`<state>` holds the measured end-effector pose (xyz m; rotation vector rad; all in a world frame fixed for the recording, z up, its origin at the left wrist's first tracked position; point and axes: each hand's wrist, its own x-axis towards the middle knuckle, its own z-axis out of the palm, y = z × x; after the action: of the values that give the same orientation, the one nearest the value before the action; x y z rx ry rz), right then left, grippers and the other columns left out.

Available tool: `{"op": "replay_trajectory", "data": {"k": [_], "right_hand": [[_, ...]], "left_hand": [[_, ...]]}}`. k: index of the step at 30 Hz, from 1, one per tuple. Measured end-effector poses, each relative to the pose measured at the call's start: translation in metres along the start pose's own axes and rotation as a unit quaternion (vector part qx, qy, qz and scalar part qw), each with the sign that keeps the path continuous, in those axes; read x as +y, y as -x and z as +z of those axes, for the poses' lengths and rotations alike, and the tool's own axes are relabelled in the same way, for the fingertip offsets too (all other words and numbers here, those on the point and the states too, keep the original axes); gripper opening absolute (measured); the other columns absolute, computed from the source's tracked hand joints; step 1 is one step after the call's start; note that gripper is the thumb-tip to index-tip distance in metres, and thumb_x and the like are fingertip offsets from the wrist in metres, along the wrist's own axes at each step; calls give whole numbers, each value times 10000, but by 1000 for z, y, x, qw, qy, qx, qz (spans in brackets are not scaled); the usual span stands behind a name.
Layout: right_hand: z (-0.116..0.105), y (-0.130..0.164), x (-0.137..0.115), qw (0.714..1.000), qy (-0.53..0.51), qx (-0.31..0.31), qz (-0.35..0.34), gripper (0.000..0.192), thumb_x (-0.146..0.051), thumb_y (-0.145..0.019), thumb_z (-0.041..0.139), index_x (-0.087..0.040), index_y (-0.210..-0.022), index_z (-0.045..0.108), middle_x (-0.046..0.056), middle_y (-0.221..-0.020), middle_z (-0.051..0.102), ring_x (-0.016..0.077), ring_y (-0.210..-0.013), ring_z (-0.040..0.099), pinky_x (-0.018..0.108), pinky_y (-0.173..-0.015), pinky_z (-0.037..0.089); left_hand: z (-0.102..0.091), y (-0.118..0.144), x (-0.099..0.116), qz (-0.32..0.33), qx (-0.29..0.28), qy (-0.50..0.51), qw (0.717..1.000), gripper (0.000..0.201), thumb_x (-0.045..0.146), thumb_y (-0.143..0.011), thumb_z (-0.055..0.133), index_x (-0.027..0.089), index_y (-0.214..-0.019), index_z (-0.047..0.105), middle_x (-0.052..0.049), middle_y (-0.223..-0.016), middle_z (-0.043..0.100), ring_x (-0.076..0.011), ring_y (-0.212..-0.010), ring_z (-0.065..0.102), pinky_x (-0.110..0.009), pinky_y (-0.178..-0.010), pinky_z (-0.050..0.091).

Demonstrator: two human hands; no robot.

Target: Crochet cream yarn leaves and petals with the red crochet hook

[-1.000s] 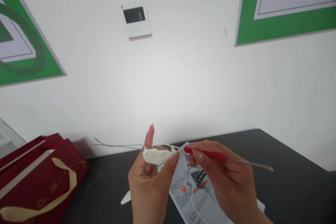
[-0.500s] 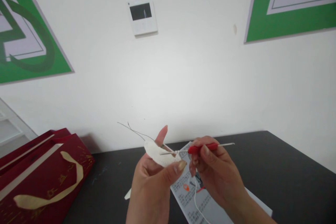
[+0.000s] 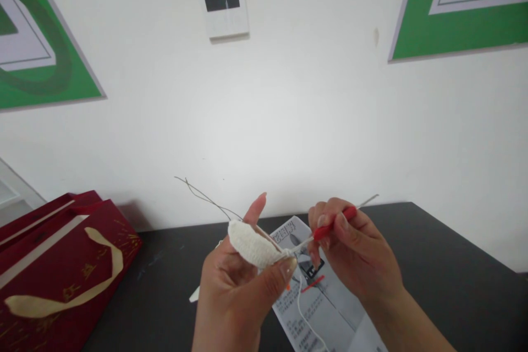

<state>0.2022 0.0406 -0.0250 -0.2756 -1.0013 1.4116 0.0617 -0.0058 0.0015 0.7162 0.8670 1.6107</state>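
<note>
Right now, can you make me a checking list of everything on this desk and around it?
Surface: dark table, set against a white wall.
Job's things: small white crocheted piece with thin wires sticking out; red-handled crochet hook, tip at the piece; white yarn trailing down.
Clutter: printed instruction sheet under the hands; red gift bag with a gold ribbon, at the left.
Hands: left hand pinches the piece; right hand grips the hook.
Cables: nothing seen.
Surroundings: white wall panel with a dark screen; green-framed posters left and right.
</note>
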Motion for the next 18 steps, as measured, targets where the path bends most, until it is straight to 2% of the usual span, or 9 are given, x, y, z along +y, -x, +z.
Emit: {"op": "replay_trajectory", "data": {"k": [9,13,16,18], "right_hand": [[-4,11,-17,975,156,-60,-144,134,-282,-858,659,-194,-826,754,43,-658,638,172,-603,588,276,-488,466],[-3,16,-21,966,187,-61,-168,146,-283,-876,639,-182,-844,739,39,-653,636,173,-631,586,287,-529,454],[-1,18,-21,959,205,-61,-186,143,-278,-884,629,-181,-862,731,43,-669,644,169,-641,583,282,-535,455],[0,19,-22,955,215,-60,-197,135,-263,-891,620,-181,-877,726,44,-688,652,167,-653,587,277,-541,463]], "left_hand": [[0,3,-1,48,-2,-54,997,578,152,-546,865,298,-1091,743,42,-581,638,-90,-598,572,-174,-668,494],[-2,3,-2,61,-2,-47,997,568,145,-558,862,319,-1084,742,48,-594,642,-75,-583,570,-161,-673,502],[-7,0,-2,71,-31,-51,996,538,139,-589,852,332,-1079,742,45,-611,656,-77,-575,592,-174,-667,515],[-11,-3,-2,95,-64,-70,991,399,144,-617,837,304,-977,778,36,-606,657,-85,-577,603,-182,-652,516]]}}
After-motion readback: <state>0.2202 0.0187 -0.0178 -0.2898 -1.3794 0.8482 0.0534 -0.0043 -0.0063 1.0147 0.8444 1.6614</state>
